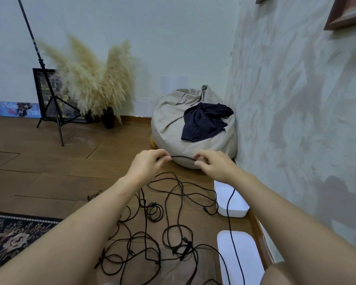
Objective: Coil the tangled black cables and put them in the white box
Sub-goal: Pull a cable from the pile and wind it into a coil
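Two hands are held up in front of the beanbag (193, 128), the left hand (147, 164) and the right hand (213, 164) each pinching one black cable (182, 157) stretched between them. More black cables (164, 229) lie in a messy pile on the wood floor (49, 171), nearer than the beanbag. The white box (232, 204) sits by the wall, just this side of the beanbag, with a cable hanging across it, and its white lid (238, 256) lies nearer still

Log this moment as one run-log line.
stage: straightening | left hand: pinching cable | right hand: pinching same cable | tangle: on floor | white box: holds no coils
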Action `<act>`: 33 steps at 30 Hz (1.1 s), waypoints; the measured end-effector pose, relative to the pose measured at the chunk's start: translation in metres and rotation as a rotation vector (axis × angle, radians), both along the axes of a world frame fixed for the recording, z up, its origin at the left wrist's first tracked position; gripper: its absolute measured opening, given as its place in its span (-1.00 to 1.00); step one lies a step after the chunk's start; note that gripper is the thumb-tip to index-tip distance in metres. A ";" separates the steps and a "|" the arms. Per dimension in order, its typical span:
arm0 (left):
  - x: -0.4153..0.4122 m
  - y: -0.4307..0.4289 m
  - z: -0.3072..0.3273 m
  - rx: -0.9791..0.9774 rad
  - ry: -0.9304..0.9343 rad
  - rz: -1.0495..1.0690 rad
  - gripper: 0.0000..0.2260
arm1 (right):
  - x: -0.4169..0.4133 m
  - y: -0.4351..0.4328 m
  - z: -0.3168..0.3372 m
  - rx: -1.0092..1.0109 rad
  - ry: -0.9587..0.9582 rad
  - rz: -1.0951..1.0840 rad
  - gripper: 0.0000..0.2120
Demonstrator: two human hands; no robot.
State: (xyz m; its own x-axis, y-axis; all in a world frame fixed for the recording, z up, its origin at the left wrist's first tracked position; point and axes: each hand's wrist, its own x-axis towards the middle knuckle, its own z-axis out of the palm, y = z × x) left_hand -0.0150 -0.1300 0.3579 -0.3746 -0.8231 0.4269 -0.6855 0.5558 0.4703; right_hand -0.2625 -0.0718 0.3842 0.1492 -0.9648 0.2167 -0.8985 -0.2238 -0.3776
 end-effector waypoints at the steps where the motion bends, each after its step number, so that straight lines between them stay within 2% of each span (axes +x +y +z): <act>1: -0.007 0.003 0.001 -0.014 -0.011 -0.043 -0.84 | 0.008 0.001 0.000 0.018 -0.020 0.045 -0.73; 5: -0.018 0.007 0.002 -0.014 -0.024 -0.098 -0.84 | 0.016 -0.006 0.001 -0.072 -0.047 0.046 -0.78; 9: 0.006 -0.003 0.002 0.035 -0.021 0.056 -0.82 | -0.010 -0.007 0.001 -0.130 -0.031 -0.108 -0.80; 11: 0.009 -0.004 0.002 0.008 -0.020 0.070 -0.83 | -0.009 -0.005 -0.001 -0.053 -0.044 -0.068 -0.79; 13: 0.000 0.002 0.007 -0.017 -0.022 -0.007 -0.83 | 0.006 -0.004 0.000 0.030 -0.081 0.042 -0.73; 16: -0.015 0.010 0.013 -0.046 -0.036 -0.104 -0.83 | 0.020 -0.007 0.002 -0.008 -0.102 0.099 -0.84; 19: -0.003 0.004 0.015 -0.010 0.009 -0.003 -0.81 | 0.007 -0.009 0.003 -0.127 -0.102 -0.010 -0.81; 22: 0.012 -0.002 0.013 -0.031 0.013 0.090 -0.79 | -0.007 -0.008 -0.001 -0.103 -0.107 -0.094 -0.80; 25: -0.001 0.005 0.016 -0.069 0.002 0.003 -0.80 | 0.004 -0.006 -0.001 -0.008 -0.167 0.028 -0.79; 27: -0.011 0.009 0.018 -0.083 -0.019 -0.065 -0.82 | 0.013 -0.006 0.000 -0.011 -0.163 0.119 -0.90; 30: -0.005 0.004 0.017 -0.048 0.006 -0.027 -0.81 | 0.007 -0.008 0.006 -0.119 -0.142 0.027 -0.82; 33: 0.014 -0.004 0.015 -0.039 0.023 0.065 -0.79 | -0.013 -0.005 0.006 -0.135 -0.095 -0.070 -0.78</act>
